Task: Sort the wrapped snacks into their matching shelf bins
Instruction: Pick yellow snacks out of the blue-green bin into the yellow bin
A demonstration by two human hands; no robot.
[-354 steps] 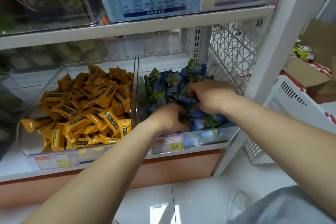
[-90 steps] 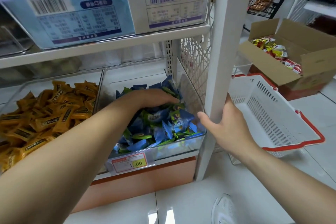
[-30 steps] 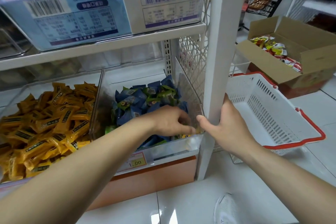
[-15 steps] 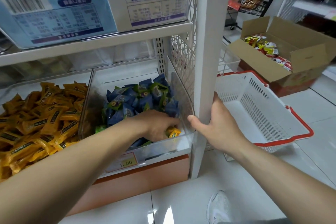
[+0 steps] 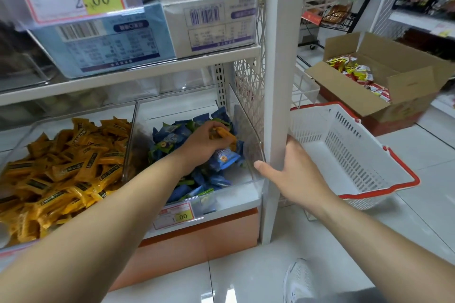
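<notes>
– White-tiled shop aisle, low white metal shelving. Fingers first?
– Left hand [image 5: 204,142]: fingers curled round one orange wrapped snack bar [image 5: 222,134], over a heap of blue and green wrapped snacks [image 5: 170,136]. Hand and bar are inside the right-hand clear plastic bin [image 5: 247,128] on the bottom shelf.
– Other hand?
– Right hand [image 5: 293,174]: thumb lies across the front of the white upright shelf post [image 5: 278,81], fingers wrap round its far side. Firm clasp on the post, just beside the bin's front corner.
– Moving outward?
– Left-hand clear plastic bin [image 5: 129,130] stands against the first and is heaped with orange wrapped bars [image 5: 61,167] of the same look as the one held. Red-bordered price tag with yellow patch [image 5: 177,216], reading 1.00, is on the right bin's front. On the shelf above, a pale blue carton [image 5: 105,39] and a white carton [image 5: 211,24] stand side by side, barcodes facing out.
– Floor?
– White slotted plastic basket with red rim [image 5: 364,155] sits right of the post, near the right hand. Behind it is an open brown cardboard box [image 5: 406,81] holding red and yellow packets [image 5: 357,74]. A white mesh shoe [image 5: 299,278] shows at the bottom edge.
</notes>
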